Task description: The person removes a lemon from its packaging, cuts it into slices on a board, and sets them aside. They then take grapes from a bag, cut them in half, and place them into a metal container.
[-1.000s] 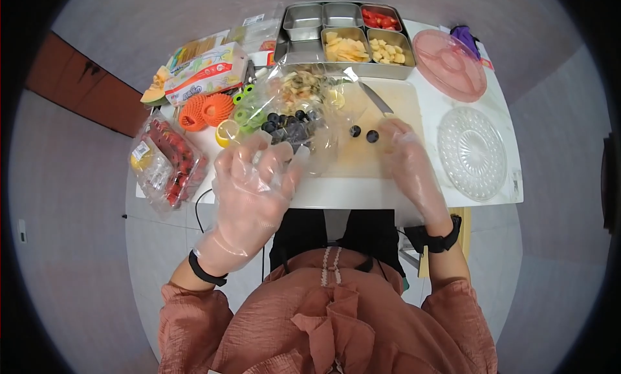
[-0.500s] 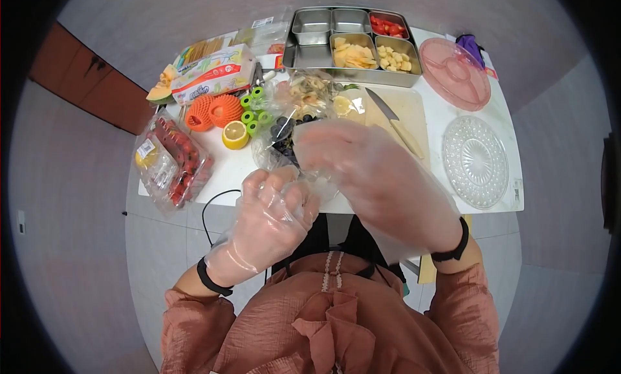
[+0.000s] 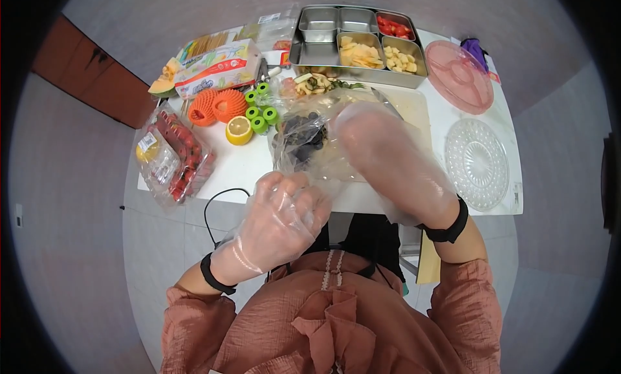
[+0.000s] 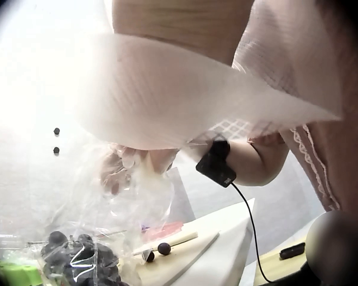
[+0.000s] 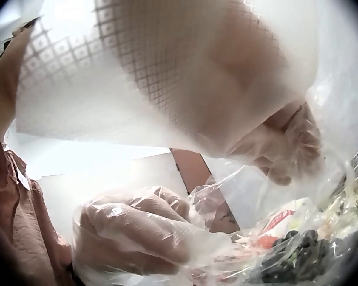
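A clear plastic bag of dark grapes lies at the near left part of the pale cutting board. My gloved left hand grips the bag's near edge with curled fingers, also visible in the right wrist view. On the bag's right side my gloved right hand pinches the film, its fingertips partly hidden in the head view. Two loose grapes rest on the board in the left wrist view; the right hand hides them in the head view.
Behind stands a metal tray with cut fruit in bins. Right are a pink divided plate and a clear plate. Left are a halved lemon, green rollers, orange foam nets and packed strawberries. A knife lies on the board.
My right hand has moved left from the board to the bag and now holds its film. My left hand has shifted slightly right and nearer my body. The bag's opening has spread rightward.
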Motion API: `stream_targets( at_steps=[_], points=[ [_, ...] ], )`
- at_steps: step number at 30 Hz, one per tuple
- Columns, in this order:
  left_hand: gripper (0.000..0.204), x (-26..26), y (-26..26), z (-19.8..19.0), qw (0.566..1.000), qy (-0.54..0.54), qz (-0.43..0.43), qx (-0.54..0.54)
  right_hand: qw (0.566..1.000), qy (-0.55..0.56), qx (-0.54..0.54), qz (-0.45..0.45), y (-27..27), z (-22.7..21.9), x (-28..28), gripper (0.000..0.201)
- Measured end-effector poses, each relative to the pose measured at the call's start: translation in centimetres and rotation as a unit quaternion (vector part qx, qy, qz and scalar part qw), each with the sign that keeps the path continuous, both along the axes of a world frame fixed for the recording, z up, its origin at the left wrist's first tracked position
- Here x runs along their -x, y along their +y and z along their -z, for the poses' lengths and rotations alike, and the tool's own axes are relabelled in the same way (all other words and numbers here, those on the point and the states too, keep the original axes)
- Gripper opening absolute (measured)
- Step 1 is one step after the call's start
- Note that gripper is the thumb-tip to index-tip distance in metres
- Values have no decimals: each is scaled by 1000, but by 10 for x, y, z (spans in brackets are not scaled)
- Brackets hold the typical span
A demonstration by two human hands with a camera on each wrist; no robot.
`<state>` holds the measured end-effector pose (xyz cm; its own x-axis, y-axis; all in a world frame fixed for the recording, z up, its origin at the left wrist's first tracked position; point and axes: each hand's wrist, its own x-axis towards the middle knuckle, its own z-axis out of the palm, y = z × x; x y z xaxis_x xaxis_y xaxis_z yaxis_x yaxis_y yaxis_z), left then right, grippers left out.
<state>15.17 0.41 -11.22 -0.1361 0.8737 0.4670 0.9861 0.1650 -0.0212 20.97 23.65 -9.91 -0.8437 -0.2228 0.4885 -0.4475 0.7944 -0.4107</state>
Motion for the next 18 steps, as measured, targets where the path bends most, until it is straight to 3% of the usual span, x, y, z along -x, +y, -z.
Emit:
stream_targets(
  at_steps=[2,6,9,11,12,15,18],
  points=[
    [36,1,1,-2,1000,-2,15,-10,997,26,-69,33,0,-4,-4,26],
    [38,6,4,-5,1000,11,20,-10,995,72,-68,-3,3,0,9,23],
    [40,6,6,-7,1000,15,13,-6,998,33,-51,-35,1,12,31,27],
    [23,6,7,-8,1000,6,20,-6,991,-100,-61,-57,-4,-7,37,13],
    [23,7,7,-9,1000,7,21,-6,992,-99,-61,-56,1,-3,38,13],
    [25,8,7,-7,999,-4,52,-2,978,-120,-149,-81,12,11,42,13],
    [41,6,10,-4,998,-7,63,13,953,-195,-230,-38,16,18,45,13]
  ],
)
